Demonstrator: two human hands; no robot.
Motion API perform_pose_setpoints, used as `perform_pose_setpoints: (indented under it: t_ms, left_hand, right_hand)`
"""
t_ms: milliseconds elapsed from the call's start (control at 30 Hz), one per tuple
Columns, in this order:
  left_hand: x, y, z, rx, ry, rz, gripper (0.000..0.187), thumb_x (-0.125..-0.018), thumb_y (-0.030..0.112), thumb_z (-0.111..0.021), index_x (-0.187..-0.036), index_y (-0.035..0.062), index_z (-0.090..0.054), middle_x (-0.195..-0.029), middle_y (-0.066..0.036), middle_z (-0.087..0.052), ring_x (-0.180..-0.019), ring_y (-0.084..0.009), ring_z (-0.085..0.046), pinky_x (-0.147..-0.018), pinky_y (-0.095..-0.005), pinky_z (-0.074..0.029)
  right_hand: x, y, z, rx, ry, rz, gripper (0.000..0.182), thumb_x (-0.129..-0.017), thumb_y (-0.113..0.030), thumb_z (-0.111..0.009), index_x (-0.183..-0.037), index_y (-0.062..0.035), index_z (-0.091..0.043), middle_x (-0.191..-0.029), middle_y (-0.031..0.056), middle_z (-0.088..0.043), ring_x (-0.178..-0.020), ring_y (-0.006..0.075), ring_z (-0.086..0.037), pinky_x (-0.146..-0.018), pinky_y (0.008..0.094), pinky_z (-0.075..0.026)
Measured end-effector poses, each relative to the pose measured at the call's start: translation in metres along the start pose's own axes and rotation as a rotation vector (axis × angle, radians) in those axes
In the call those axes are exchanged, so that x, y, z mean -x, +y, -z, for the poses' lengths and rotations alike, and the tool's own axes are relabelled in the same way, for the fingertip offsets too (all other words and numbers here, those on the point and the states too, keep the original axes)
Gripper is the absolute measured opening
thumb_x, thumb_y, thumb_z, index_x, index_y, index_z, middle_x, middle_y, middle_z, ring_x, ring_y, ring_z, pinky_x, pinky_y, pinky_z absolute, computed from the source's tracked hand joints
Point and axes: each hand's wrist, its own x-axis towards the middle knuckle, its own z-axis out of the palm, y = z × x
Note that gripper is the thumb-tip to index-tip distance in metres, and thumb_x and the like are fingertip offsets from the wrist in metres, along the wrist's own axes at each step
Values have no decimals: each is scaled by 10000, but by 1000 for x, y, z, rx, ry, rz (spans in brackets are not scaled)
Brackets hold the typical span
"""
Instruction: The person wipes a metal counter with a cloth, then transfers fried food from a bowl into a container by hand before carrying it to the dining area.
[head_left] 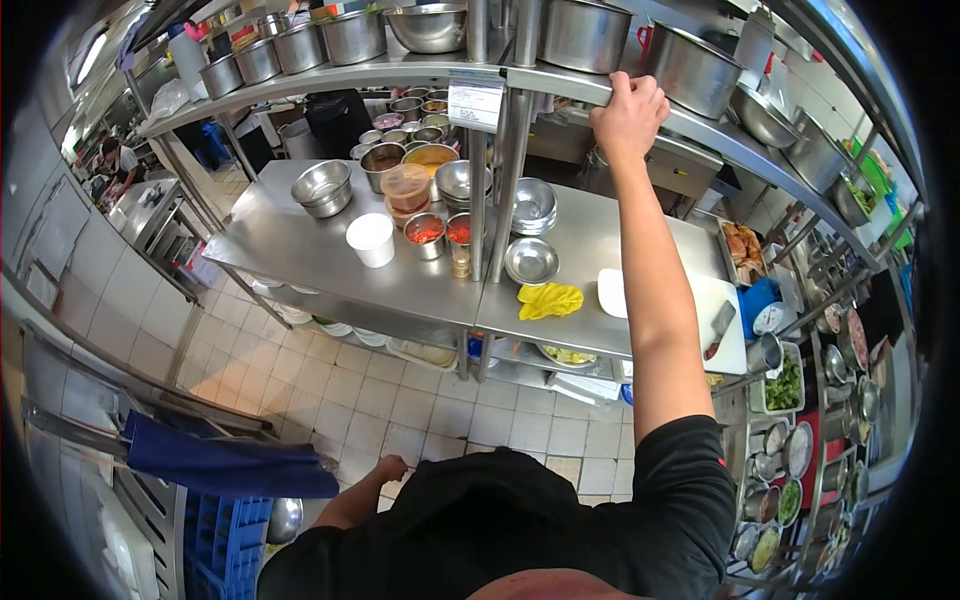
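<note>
My right hand [632, 115] is raised at the end of a stretched arm. Its fingers curl over the front edge of the upper steel shelf [560, 84], between two large steel pots, a left one [585, 36] and a right one [690, 70]. Low beside my body, my left hand [391, 468] hangs over the tiled floor with its fingers curled in and no object visible in it. Below the shelf, a yellow cloth [550, 300] lies crumpled on the steel counter [420, 285], close to a small steel bowl [532, 262].
A white cutting board [715, 310] carries a knife [718, 330]. White tub [371, 240] and steel containers of red pieces [425, 232] stand on the counter's left part. A blue cloth [230, 455] hangs from a rail at lower left. Another person [120, 165] is far left.
</note>
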Motion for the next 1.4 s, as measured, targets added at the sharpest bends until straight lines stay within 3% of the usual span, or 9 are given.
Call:
perform_pose_setpoints:
  t_ms: [200, 267, 567, 800, 900, 1100, 1200, 1333, 1400]
  left_hand:
    - [-11, 7, 8, 133, 14, 120, 248, -655, 235, -565, -829, 77, -644, -785, -144, -620, -786, -271, -593, -706, -380, -474]
    - [-1, 26, 37, 753, 16, 450, 279, -688, 259, -523, -809, 32, -630, -810, -176, -614, -774, -306, -593, -708, -387, -471]
    - [36, 19, 1, 561, 237, 467, 171, -652, 147, -593, -792, 54, -625, -809, -92, -636, -794, -224, -606, -701, -336, -479]
    - [89, -19, -63, 26, 6, 193, 185, -607, 182, -628, -757, 77, -654, -817, -123, -622, -795, -298, -593, -675, -383, -494]
    - [113, -23, -71, 107, -144, 288, 195, -612, 194, -633, -781, 100, -656, -806, -120, -623, -784, -301, -593, -673, -394, -492]
    - [121, -24, -103, 380, 39, 474, 293, -617, 196, -657, -904, 140, -646, -884, -95, -615, -797, -274, -595, -679, -366, -488]
    - [114, -12, -102, 142, 34, 266, 323, -618, 187, -639, -938, 144, -641, -892, -86, -615, -803, -257, -598, -659, -364, -492]
    - [105, 3, -86, 578, -7, 517, 348, -578, 193, -644, -923, 139, -647, -880, -86, -617, -810, -246, -597, -694, -336, -492]
    - [102, 2, -80, 273, -52, 348, 334, -587, 188, -646, -917, 134, -649, -875, -90, -618, -813, -250, -596, -712, -330, -487]
  right_hand:
    - [4, 4, -3, -15, 89, 75, 320, -544, -78, -608, -849, -164, -570, -875, 49, -496, -846, 242, -473, -792, 377, -338]
    - [5, 3, -4, 8, 90, 79, 357, -543, -72, -609, -882, -180, -579, -917, 32, -521, -871, 236, -480, -797, 374, -339]
    - [11, -9, -10, 188, 71, -33, 404, -580, -114, -600, -951, -273, -588, -911, -5, -528, -918, 220, -471, -915, 389, -269]
    - [12, -10, -9, 260, -24, 4, 470, -592, -144, -648, -1025, -295, -547, -976, 7, -526, -960, 240, -472, -888, 404, -284]
    - [12, -11, -12, 314, -33, -19, 477, -587, -155, -653, -1023, -314, -543, -975, -7, -527, -959, 230, -471, -887, 403, -283]
    - [10, -8, -18, 328, 4, -8, 482, -577, -149, -646, -1015, -323, -548, -949, -30, -530, -939, 216, -485, -875, 389, -295]
    - [13, -9, -19, 317, -1, -22, 500, -567, -141, -653, -1019, -325, -547, -954, -26, -528, -938, 217, -485, -875, 386, -295]
    - [12, -15, -11, 318, 10, 5, 504, -570, -139, -653, -1027, -321, -543, -961, -20, -526, -934, 218, -484, -877, 385, -296]
    - [12, -13, -12, 327, -1, -7, 497, -580, -138, -651, -1032, -313, -542, -959, -13, -524, -935, 222, -482, -882, 392, -293]
